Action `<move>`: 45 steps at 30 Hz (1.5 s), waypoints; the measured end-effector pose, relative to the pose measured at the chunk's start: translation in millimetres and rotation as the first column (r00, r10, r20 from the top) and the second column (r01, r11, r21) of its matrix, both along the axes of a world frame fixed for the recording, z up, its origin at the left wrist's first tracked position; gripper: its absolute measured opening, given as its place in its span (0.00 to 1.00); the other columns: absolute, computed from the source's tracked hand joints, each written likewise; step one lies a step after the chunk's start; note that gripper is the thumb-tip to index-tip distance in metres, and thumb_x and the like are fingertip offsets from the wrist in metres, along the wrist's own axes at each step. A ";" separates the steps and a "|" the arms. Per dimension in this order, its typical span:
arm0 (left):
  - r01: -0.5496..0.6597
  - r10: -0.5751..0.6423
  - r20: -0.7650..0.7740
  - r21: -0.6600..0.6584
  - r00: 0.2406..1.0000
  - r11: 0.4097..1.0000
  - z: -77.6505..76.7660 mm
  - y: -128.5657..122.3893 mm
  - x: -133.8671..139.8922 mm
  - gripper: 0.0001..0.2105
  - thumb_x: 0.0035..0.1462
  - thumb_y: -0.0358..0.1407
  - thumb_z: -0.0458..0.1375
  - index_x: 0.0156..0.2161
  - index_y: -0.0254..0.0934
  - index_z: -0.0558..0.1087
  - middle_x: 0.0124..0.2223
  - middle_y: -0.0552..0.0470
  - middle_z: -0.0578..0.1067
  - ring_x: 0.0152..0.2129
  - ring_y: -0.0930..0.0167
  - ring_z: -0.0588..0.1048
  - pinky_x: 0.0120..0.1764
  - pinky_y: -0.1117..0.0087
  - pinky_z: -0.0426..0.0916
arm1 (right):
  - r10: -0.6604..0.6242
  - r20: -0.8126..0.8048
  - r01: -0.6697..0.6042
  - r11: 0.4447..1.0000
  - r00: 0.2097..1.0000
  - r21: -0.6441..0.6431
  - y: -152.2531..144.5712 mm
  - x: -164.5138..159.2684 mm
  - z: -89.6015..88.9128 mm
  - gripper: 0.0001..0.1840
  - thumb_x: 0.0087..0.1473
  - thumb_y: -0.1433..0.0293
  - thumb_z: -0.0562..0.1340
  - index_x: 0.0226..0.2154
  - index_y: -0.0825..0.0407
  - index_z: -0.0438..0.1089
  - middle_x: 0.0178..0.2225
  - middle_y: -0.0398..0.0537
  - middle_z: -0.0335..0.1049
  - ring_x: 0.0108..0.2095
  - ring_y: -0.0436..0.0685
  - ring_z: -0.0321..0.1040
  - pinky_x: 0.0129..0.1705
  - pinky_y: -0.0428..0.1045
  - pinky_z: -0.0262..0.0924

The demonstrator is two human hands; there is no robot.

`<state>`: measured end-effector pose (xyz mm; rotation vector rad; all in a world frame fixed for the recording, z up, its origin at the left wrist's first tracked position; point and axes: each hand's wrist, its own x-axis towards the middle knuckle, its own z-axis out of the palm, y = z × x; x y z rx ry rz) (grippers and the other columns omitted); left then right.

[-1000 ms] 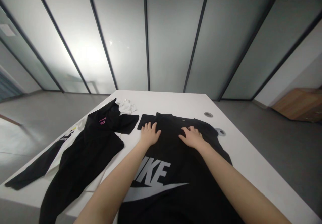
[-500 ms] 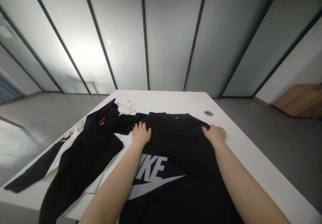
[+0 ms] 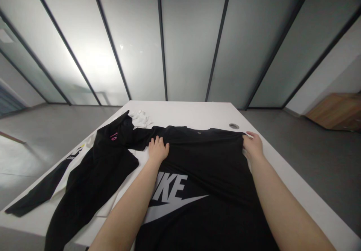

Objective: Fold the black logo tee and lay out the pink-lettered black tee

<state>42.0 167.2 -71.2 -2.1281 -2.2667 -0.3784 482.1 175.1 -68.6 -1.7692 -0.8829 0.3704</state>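
A black T-shirt (image 3: 208, 164) with a large grey-white logo lies spread on the white table, its neckline toward the far end. Flat on the shirt near its left sleeve rests my left hand (image 3: 158, 149), fingers stretched out. My right hand (image 3: 253, 145) grips the edge of the right sleeve between thumb and fingers; its index finger points outward past the cloth. The lower part of the shirt runs out of view at the bottom, partly behind my forearms.
On the left of the white table (image 3: 197, 112) lie a black hooded garment (image 3: 90, 176) with pink lettering and a black-and-white garment (image 3: 47, 187). Crumpled white cloth (image 3: 141, 118) sits behind them. A round cable grommet (image 3: 234, 126) is set near the right edge. Frosted glass panels stand beyond.
My right hand has moved outward to the right, drawing the sleeve out with it and flattening the shirt's right shoulder. My left hand has stayed in place.
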 end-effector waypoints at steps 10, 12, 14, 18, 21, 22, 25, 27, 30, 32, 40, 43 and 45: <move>-0.009 0.009 0.000 -0.009 1.000 1.000 -0.7 2.4 -2.4 0.31 0.70 0.46 0.49 0.70 0.30 0.66 0.73 0.35 0.63 0.70 0.45 0.59 0.68 0.47 0.57 | -0.010 0.073 0.007 0.999 0.997 0.045 -3.6 0.0 29.1 0.18 0.55 0.53 0.61 0.29 0.50 0.72 0.27 0.47 0.73 0.34 0.60 0.69 0.37 0.52 0.62; -0.014 0.014 -0.001 -0.007 1.000 1.000 -0.4 2.9 -4.4 0.30 0.70 0.47 0.49 0.70 0.31 0.66 0.73 0.35 0.63 0.70 0.45 0.60 0.68 0.47 0.57 | 0.004 0.102 -0.011 0.997 0.995 0.071 -3.3 3.8 35.6 0.19 0.55 0.51 0.62 0.30 0.50 0.72 0.26 0.45 0.72 0.32 0.59 0.67 0.35 0.51 0.62; -0.020 0.020 -0.006 -0.001 1.000 1.000 -0.8 3.6 -6.6 0.30 0.70 0.47 0.49 0.70 0.32 0.66 0.73 0.35 0.63 0.70 0.45 0.60 0.67 0.46 0.58 | 0.019 0.120 -0.032 0.994 0.993 0.107 -3.9 7.8 39.9 0.20 0.53 0.50 0.64 0.32 0.50 0.71 0.27 0.44 0.71 0.31 0.58 0.67 0.35 0.51 0.62; -0.035 0.035 -0.017 0.007 0.999 0.999 -2.8 4.2 -9.5 0.30 0.69 0.46 0.49 0.70 0.32 0.66 0.73 0.35 0.63 0.70 0.45 0.60 0.67 0.45 0.58 | -0.048 0.251 0.015 0.991 0.967 0.132 -10.0 13.2 39.1 0.20 0.52 0.53 0.65 0.40 0.50 0.71 0.37 0.50 0.74 0.39 0.62 0.70 0.45 0.56 0.66; -0.038 0.038 -0.028 0.012 0.999 0.999 -3.0 2.8 -8.9 0.30 0.69 0.46 0.49 0.70 0.31 0.66 0.73 0.34 0.64 0.69 0.44 0.61 0.67 0.45 0.58 | -0.184 0.420 0.179 0.983 0.889 0.051 -16.8 11.9 34.5 0.22 0.55 0.60 0.64 0.50 0.52 0.71 0.49 0.62 0.72 0.52 0.72 0.67 0.57 0.67 0.60; -0.043 0.044 -0.038 0.019 0.998 0.999 -2.2 2.0 -8.1 0.30 0.69 0.46 0.50 0.70 0.31 0.67 0.72 0.33 0.64 0.69 0.44 0.61 0.67 0.45 0.58 | -0.217 0.459 0.232 0.972 0.862 0.023 -18.5 9.3 33.8 0.24 0.56 0.62 0.64 0.53 0.53 0.71 0.53 0.66 0.69 0.56 0.76 0.64 0.58 0.70 0.57; -0.037 0.043 -0.067 0.080 0.997 0.996 3.1 -0.2 -3.6 0.29 0.68 0.45 0.52 0.68 0.31 0.68 0.72 0.32 0.64 0.70 0.44 0.60 0.67 0.43 0.57 | -0.137 0.561 0.205 0.977 0.816 -0.059 -21.7 -10.7 36.2 0.24 0.60 0.62 0.60 0.56 0.54 0.71 0.59 0.70 0.64 0.61 0.81 0.58 0.60 0.72 0.54; 0.039 -0.031 -0.063 0.134 0.998 0.990 6.8 -1.2 0.9 0.27 0.68 0.42 0.53 0.67 0.35 0.69 0.73 0.37 0.64 0.71 0.48 0.58 0.69 0.44 0.55 | 0.117 0.619 0.000 0.983 0.777 -0.185 -23.6 -36.9 37.9 0.24 0.64 0.61 0.56 0.57 0.54 0.72 0.57 0.68 0.67 0.59 0.77 0.62 0.60 0.68 0.56; 0.241 -0.237 -0.048 0.132 0.970 0.961 6.6 -3.0 8.1 0.25 0.70 0.43 0.51 0.68 0.39 0.68 0.74 0.43 0.63 0.73 0.55 0.55 0.71 0.50 0.51 | 0.494 0.585 -0.204 0.847 0.644 -0.491 -30.8 -91.5 31.0 0.33 0.66 0.53 0.54 0.65 0.53 0.67 0.61 0.69 0.65 0.61 0.79 0.62 0.62 0.70 0.55; 0.341 -0.339 -0.049 0.044 0.939 0.939 2.2 -5.4 12.0 0.27 0.71 0.47 0.50 0.71 0.41 0.65 0.75 0.43 0.60 0.74 0.55 0.53 0.71 0.49 0.51 | 0.639 0.496 -0.224 0.718 0.588 -0.659 -38.2 -127.7 19.8 0.40 0.67 0.47 0.53 0.72 0.50 0.58 0.70 0.70 0.54 0.67 0.84 0.55 0.64 0.74 0.50; 0.288 -0.321 -0.075 -0.282 0.944 0.915 33.5 -26.1 23.5 0.32 0.65 0.54 0.54 0.69 0.41 0.66 0.71 0.33 0.65 0.66 0.41 0.64 0.58 0.39 0.66 | 0.780 0.353 -0.195 0.508 0.517 -0.839 -55.8 -166.2 19.1 0.47 0.67 0.41 0.47 0.78 0.46 0.41 0.78 0.63 0.32 0.75 0.85 0.30 0.70 0.77 0.32; 0.211 -0.259 -0.093 -0.352 0.961 0.912 59.3 -33.5 30.2 0.31 0.63 0.57 0.55 0.63 0.39 0.71 0.61 0.31 0.73 0.57 0.42 0.72 0.53 0.44 0.69 | 0.838 0.288 -0.218 0.423 0.464 -0.880 -60.9 -161.2 42.0 0.51 0.61 0.41 0.59 0.77 0.44 0.46 0.76 0.66 0.40 0.73 0.87 0.41 0.66 0.77 0.47; 0.169 -0.209 -0.111 -0.294 0.972 0.941 64.7 -35.5 34.3 0.30 0.65 0.56 0.52 0.62 0.36 0.71 0.59 0.30 0.74 0.56 0.44 0.73 0.54 0.45 0.68 | 0.859 0.254 -0.247 0.391 0.445 -0.887 -62.7 -160.9 53.9 0.49 0.59 0.41 0.62 0.74 0.46 0.54 0.72 0.69 0.52 0.68 0.85 0.55 0.61 0.74 0.57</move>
